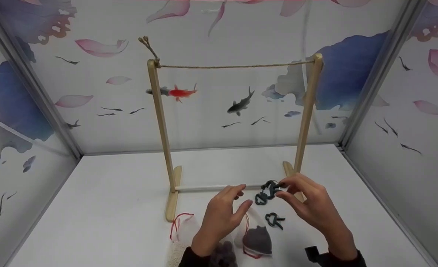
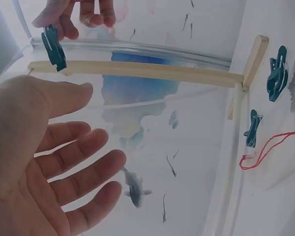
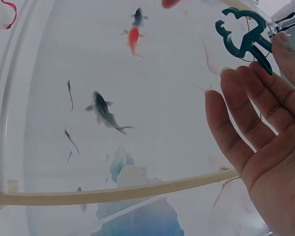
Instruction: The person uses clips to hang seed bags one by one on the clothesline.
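My right hand pinches a dark green clothespin by its handle end, between thumb and index finger. In the right wrist view its jaws stand apart and point away from the palm, while the other fingers stretch out below. Palm turned toward the clothespin, my left hand hovers in front of the rack with nothing in it. In the left wrist view its fingers are spread and slightly bent. Two more green clothespins, one nearer the rack and one closer to me, lie on the white table.
A wooden rack with a rope strung between its post tops stands behind the hands. A white rod joins its feet. Drawstring bags, one with a grey item, one pale, lie near me. Printed panels enclose the table.
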Demonstrator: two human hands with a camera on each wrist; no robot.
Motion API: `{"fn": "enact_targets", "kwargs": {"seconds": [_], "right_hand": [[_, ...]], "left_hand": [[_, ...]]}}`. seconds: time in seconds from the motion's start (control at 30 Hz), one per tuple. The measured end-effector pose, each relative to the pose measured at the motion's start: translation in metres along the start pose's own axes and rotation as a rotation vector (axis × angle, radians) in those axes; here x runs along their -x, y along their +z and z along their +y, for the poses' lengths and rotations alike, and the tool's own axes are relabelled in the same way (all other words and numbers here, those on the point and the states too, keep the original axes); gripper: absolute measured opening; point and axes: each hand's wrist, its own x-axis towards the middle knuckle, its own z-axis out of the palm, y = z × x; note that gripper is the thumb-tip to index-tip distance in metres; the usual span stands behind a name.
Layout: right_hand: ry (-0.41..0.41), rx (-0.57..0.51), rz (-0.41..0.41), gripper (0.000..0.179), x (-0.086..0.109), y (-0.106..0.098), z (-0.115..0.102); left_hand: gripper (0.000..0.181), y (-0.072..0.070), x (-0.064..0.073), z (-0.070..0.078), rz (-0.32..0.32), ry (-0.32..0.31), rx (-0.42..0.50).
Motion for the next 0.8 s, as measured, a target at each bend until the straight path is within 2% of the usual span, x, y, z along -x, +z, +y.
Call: {"fn": "enact_targets", "kwargs": {"seconds": [0.2, 0.3, 0.43, 0.57, 0.8], "right_hand": [[-0.028, -0.008, 0.031, 0.037, 0.000, 0.001, 0.001], [-0.037, -0.009, 0.040, 0.038, 0.000, 0.001, 0.001], [-0.023, -0.022, 0.033, 0.035, 0.000, 0.000, 0.003], [-0.046, -0.028, 0.045, 0.035, 0.001, 0.001, 0.006], [-0.075, -0.024, 0.050, 0.032, 0.001, 0.001, 0.009]], "left_hand": [[0.033, 0.014, 0.006, -0.004, -0.004, -0.135, -0.129], [0.029, 0.022, 0.010, -0.005, -0.030, -0.183, -0.173], [0.028, 0.034, 0.014, -0.005, -0.095, -0.261, -0.229], [0.027, 0.043, 0.019, -0.008, -0.183, -0.332, -0.290], [0.031, 0.051, 0.024, -0.014, -0.276, -0.404, -0.286]]}}
